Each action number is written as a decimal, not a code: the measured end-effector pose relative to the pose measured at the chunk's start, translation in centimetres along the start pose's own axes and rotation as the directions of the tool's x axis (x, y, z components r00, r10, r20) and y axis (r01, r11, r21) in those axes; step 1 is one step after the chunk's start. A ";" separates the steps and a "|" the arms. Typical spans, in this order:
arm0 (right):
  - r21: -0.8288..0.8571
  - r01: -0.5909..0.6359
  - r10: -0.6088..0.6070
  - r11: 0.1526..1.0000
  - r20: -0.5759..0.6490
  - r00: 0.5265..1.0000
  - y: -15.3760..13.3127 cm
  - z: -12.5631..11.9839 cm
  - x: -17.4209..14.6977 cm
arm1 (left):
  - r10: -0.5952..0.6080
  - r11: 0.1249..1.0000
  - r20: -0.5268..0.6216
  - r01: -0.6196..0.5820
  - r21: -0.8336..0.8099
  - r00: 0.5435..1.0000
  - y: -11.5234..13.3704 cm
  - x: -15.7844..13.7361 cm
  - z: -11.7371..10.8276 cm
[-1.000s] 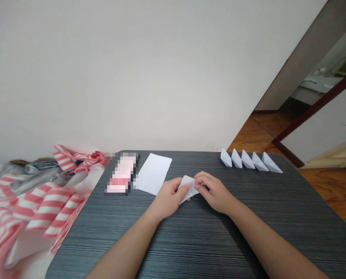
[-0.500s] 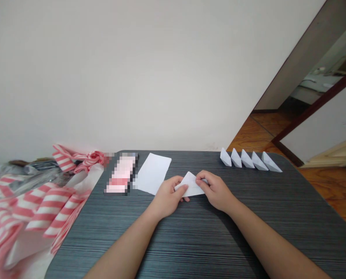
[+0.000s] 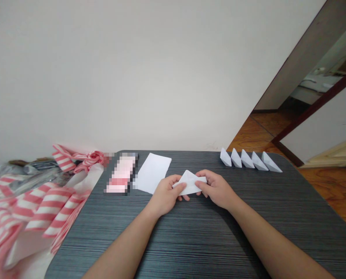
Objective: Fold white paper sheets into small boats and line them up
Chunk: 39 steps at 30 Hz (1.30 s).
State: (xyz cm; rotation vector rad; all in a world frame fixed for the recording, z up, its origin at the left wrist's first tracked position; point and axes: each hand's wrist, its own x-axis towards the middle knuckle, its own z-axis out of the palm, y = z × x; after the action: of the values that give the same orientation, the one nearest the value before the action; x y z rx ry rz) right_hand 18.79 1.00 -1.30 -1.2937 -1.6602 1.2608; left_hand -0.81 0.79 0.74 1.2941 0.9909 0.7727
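Note:
Between my two hands is a folded white paper (image 3: 189, 180) with a pointed top and a wide lower band. My left hand (image 3: 167, 193) pinches its left end, thumb on the near face and fingers behind. At the right end my right hand (image 3: 216, 189) grips it the same way, thumb pressed on the front. The paper is held just above the dark table (image 3: 173, 240). Behind my left hand lie white paper sheets (image 3: 153, 170), flat on the table. Several folded paper boats (image 3: 248, 159) stand in a row at the back right.
A pixelated pink-screened phone (image 3: 122, 172) lies left of the sheets. Past the table's left edge is a heap of red-and-white striped cloth (image 3: 51, 201). A pale wall (image 3: 161, 77) rises behind the table; wooden floor (image 3: 326, 178) shows at the right.
My right fingers have shifted from the paper's upper right side to its right end, with the thumb now flat on the front. The paper has moved slightly left.

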 end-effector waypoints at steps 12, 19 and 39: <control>0.001 -0.023 0.023 1.000 0.033 0.999 -1.1 0.6 -0.2 | 0.057 0.994 -0.062 -0.051 0.097 0.996 -0.2 -0.1 0.1; 0.006 -0.101 0.099 0.995 0.141 0.985 -1.4 0.8 -0.4 | 0.089 0.973 -0.041 -0.078 0.219 0.995 -0.4 -0.2 -0.1; 0.090 -0.123 0.111 0.988 0.131 0.985 -0.4 0.1 -0.2 | 0.005 0.997 -0.112 0.003 0.071 0.994 -0.9 0.5 -0.2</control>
State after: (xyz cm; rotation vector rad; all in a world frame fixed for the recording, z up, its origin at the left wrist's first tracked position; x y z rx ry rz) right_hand 18.59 0.77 -0.92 -1.2916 -1.6057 1.5021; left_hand -0.87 1.18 -0.19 1.3235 1.1166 0.8247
